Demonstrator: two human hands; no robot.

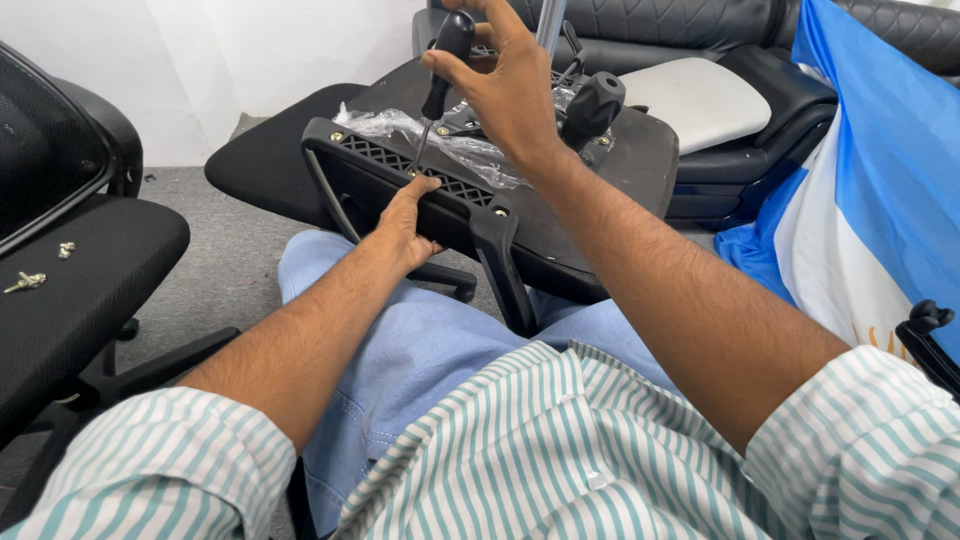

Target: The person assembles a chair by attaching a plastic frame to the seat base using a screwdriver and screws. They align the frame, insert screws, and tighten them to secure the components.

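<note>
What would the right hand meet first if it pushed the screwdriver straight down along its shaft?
The right hand grips a black-handled screwdriver pointing down. Its tip would first meet the black plastic bracket on the chair seat underside, right beside the left hand fingertips. Depth is unclear; the tip may already touch.

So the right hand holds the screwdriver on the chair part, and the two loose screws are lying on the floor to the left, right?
Not quite. The right hand does hold the screwdriver on the chair part, but the head view shows the two loose screws lying on the seat of the chair at left, not on the floor.
</note>
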